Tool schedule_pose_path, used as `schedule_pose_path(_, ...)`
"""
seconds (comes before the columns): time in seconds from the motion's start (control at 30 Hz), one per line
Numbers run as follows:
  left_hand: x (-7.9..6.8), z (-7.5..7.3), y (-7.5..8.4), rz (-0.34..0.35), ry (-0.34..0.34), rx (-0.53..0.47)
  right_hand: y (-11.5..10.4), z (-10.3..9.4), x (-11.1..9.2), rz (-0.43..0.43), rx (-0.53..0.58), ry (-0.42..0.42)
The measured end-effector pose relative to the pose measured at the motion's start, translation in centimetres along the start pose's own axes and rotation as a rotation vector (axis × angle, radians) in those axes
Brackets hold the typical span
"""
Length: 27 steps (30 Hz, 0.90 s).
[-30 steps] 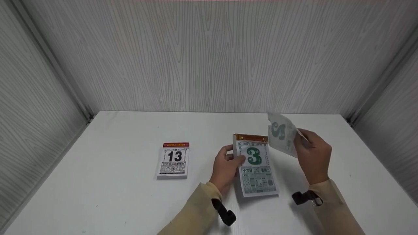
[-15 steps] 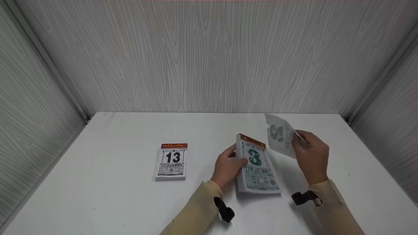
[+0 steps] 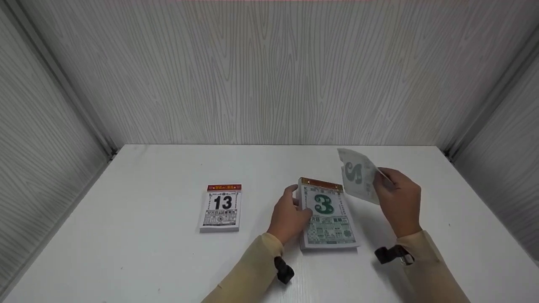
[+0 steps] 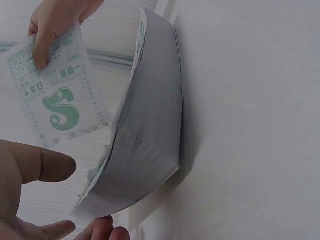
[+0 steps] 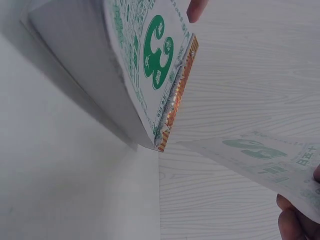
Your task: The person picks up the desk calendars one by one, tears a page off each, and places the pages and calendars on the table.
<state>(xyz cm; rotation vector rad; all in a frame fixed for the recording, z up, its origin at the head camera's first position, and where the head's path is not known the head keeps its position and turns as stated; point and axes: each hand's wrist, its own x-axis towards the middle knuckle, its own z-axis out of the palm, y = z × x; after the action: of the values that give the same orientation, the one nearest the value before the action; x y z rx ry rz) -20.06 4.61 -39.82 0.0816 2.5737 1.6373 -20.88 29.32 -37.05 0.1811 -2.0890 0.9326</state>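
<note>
A thick tear-off calendar (image 3: 330,229) with a gold-and-red top band and a green 3 lies on the table, right of the middle. My left hand (image 3: 290,214) holds its left edge, thumb over the front page and fingers at the side. In the left wrist view the thumb (image 4: 55,167) shows a gap from the page. My right hand (image 3: 398,198) pinches a loose calendar sheet (image 3: 358,174) in the air, beyond the calendar's upper right corner. The sheet's green numeral shows through from behind in the head view. Its torn edge points left.
A smaller tear-off calendar (image 3: 221,210) with a red band and a black 13 lies to the left on the white table (image 3: 139,235). Pale wood-grain panels (image 3: 269,71) enclose the table at the back and both sides.
The large calendar, tilted in my left hand before, has turned and come down flat onto the table. My right hand has drifted slightly left with the sheet.
</note>
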Motion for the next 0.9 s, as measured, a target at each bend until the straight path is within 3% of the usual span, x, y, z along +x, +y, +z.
schedule_pose_path(0.17, -0.1, -0.6, -0.4, 0.003, -0.054, 0.169, 0.0, 0.1, 0.1, 0.002, -0.019, -0.018)
schedule_pose_path(0.4, -0.4, -2.0, 0.0, -0.01, -0.151, 0.196, 0.0, 0.2, 0.2, -0.017, -0.015, -0.033)
schedule_pose_path(0.6, -1.3, -1.7, 0.6, 0.189, -0.142, 0.34, 0.0, 0.2, 0.0, 0.007, -0.009, -0.064)
schedule_pose_path(0.77, -2.7, -0.7, 0.9, 0.354, -0.238, 0.52, 0.2, 0.0, -0.2, 0.029, -0.014, -0.093)
schedule_pose_path(0.9, -3.5, 0.0, 1.0, 0.402, -0.289, 0.616, 0.2, -0.1, -0.2, 0.039, -0.003, -0.106)
